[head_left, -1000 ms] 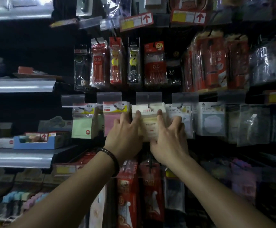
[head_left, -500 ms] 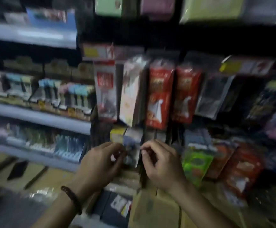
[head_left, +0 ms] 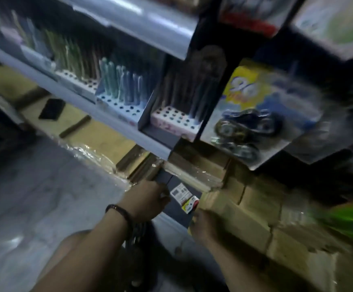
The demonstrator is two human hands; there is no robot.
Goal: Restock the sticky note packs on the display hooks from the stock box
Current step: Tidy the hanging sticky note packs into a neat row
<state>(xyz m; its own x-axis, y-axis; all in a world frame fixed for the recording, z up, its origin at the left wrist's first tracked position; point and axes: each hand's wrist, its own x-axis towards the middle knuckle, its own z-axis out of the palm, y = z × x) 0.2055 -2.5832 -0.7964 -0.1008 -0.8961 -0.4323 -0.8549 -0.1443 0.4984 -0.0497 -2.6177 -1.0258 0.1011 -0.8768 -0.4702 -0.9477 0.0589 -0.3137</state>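
You've dropped from the hooks, where both hands were seating a pack a second ago, down to the floor; that pack looks hung, and you're back for more. Your left hand (head_left: 148,200) curls its fingers on the left edge of the dark box (head_left: 177,211), gripping it; the box lies low under the shelf (head_left: 112,121), between your hands, its top bearing a white label and a small bright one; no packs show. Your right hand (head_left: 205,226) meets its near right corner, too blurred to tell its hold.

Left hand (head_left: 148,201) and right hand (head_left: 204,226) reach down; grips blurred.
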